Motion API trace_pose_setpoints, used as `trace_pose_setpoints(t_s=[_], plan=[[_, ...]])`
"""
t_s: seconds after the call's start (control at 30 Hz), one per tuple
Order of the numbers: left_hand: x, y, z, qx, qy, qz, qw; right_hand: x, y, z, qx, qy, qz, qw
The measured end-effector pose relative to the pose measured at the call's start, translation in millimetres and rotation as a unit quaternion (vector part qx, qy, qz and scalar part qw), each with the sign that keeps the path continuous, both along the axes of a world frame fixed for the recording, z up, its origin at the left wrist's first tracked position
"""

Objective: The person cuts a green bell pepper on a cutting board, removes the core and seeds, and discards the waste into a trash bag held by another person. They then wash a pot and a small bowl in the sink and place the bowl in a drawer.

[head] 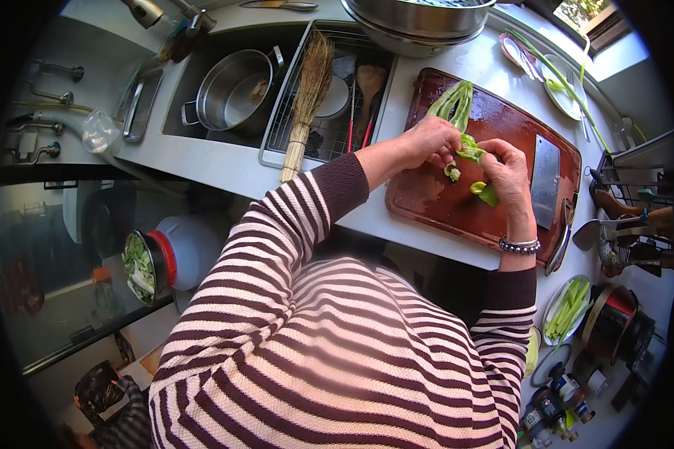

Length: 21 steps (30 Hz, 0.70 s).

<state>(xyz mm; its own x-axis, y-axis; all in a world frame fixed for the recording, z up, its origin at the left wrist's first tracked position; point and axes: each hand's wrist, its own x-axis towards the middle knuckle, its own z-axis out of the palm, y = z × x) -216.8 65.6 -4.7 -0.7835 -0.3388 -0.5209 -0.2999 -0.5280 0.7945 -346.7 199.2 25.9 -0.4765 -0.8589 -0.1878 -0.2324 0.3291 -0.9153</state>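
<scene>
Over a wet, red-brown cutting board [427,193], my left hand [435,140] and my right hand [504,165] grip a piece of green pepper [470,148] between them by the fingertips. Long green peppers [454,104] lie on the board just beyond my left hand. A small pale pepper core [452,171] sits below the held piece. Beside my right palm is another green pepper piece [487,193]; I cannot tell whether the palm touches it. A cleaver [545,182] rests flat on the board to the right of my right hand, its handle end towards me.
Left of the board, a straw whisk brush [309,95] lies across a wire rack [278,120] over the sink, near a steel pot [233,92]. A steel steamer [421,28] stands behind. To the right are a plate of cut green stalks [567,308] and bottles [550,407].
</scene>
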Motion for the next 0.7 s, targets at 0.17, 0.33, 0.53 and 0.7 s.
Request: trace_pose_setpoints(t_s=[0.17, 0.33, 0.53, 0.7], plan=[[7, -1, -3, 0.164, 0.075, 0.029, 0.983, 0, 5, -4, -0.015, -0.107, 0.024, 0.994], [8, 6, 26, -0.012, 0.079, 0.049, 0.996, -26, 8, -26, -0.008, 0.345, 0.015, 0.938], [48, 9, 29, 0.07, 0.072, 0.192, 0.976, 13, -3, 13, -0.033, 0.499, 0.021, 0.866], [102, 27, 19, -0.022, 0.084, 0.275, 0.957, 121, -33, 22, -0.149, 0.131, 0.134, 0.971]])
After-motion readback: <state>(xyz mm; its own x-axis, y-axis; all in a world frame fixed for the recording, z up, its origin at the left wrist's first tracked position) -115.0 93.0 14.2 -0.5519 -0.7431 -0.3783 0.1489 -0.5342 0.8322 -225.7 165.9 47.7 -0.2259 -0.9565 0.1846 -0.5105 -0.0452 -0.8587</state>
